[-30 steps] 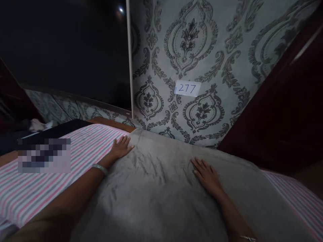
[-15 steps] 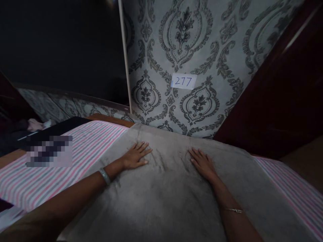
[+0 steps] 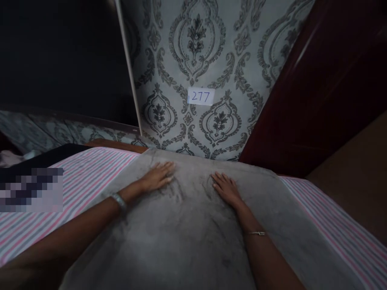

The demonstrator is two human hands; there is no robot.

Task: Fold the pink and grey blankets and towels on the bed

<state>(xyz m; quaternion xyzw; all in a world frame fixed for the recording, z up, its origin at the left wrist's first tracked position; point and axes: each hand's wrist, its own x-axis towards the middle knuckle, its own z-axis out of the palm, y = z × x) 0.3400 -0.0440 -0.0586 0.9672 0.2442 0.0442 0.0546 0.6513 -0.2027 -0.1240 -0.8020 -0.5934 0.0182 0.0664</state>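
Note:
A soft grey cloth (image 3: 181, 237) lies spread over a striped sheet, with faint creases and dark streaks near my hands. On its far left part rests my left hand (image 3: 157, 177), palm down with fingers extended, slightly blurred. My right hand (image 3: 226, 188) presses flat on the cloth to the right, its fingers stretched toward the wall. A gap of bare grey cloth separates the two hands, and neither holds anything. Pink, white and grey stripes of the sheet (image 3: 90, 173) show on both sides of the cloth.
A patterned wall (image 3: 193, 44) rises behind the far edge, bearing a paper label (image 3: 201, 96) marked 277. A large dark screen (image 3: 60, 60) stands at left. Dark red furniture (image 3: 290, 108) is at right. A black item (image 3: 69, 150) and a pixelated patch lie on the left.
The camera view has shifted to the right, so the scene sits further left. My left hand has moved slightly on the cloth; its fingers are closer together. My right hand stays flat.

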